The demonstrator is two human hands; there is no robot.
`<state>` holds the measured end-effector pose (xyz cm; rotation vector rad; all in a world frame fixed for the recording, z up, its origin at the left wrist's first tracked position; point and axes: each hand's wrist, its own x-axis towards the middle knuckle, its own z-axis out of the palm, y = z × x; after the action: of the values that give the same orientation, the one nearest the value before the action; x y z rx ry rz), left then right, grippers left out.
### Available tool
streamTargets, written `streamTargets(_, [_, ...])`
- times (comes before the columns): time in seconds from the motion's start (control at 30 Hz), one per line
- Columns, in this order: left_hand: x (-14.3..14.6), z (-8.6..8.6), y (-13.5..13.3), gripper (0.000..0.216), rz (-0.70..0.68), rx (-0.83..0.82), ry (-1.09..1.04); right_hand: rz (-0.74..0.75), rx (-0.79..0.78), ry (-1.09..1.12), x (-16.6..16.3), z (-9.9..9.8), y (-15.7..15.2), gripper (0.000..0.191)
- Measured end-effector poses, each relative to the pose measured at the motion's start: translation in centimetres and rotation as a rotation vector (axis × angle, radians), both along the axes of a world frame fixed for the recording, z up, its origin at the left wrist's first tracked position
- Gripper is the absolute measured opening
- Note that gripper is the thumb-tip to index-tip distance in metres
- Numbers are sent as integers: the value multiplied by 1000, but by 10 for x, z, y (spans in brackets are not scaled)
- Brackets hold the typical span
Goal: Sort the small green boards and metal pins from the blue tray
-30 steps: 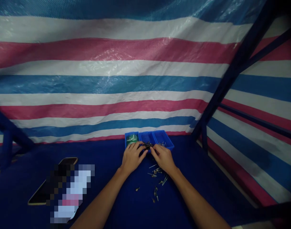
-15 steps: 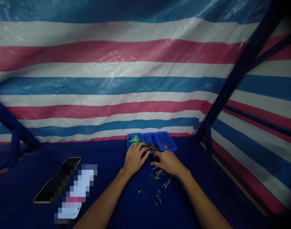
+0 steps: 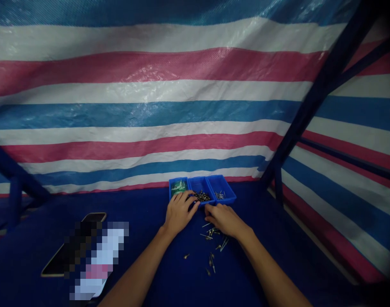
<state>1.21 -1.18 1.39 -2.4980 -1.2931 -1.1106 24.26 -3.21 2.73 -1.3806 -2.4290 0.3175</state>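
Three small blue bins stand side by side at the back of the table. The left bin [image 3: 171, 187] contains a green packet, the middle bin [image 3: 199, 182] dark, brassy metal pieces [image 3: 201, 196], and the right bin [image 3: 225, 183] thin silvery pins [image 3: 219, 195]. My left hand [image 3: 180, 212] rests at the front of the left and middle bins, fingers spread over the edge. Just in front of the middle bin, my right hand [image 3: 226, 218] has its fingers curled together; whatever they hold is hidden. Beneath and before it lie several loose thin-shanked metal pieces [image 3: 210, 231].
On the left of the blue table [image 3: 169, 281] lie a phone [image 3: 54, 261] and a pale, blurred-out object [image 3: 110, 247]. Striped plastic sheeting [image 3: 150, 91] hangs behind and to the right. Dark blue frame bars [image 3: 305, 115] slant at both sides.
My right hand's fingers have drawn closer together and curled down near the middle bin's front. My left hand keeps its place. The whole view has shifted slightly.
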Motion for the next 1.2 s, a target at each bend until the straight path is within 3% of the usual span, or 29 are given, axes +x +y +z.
streamTargets(0.2, [0,1,-1,20,-2,-21,6,108,-82,69,-13,7,-5,13])
streamTargets(0.53, [-2,0,0,16,-5,-34,24,205,-253,402,-32,21,-14,11])
streamTargets(0.93, [-1,0,0,18,-3,-23,9,-2,250,498,-28,1,0,19])
streamTargets(1.2, [0,2,-2,19,-3,-17,-2,-103,302,562,-24,-10,7,21])
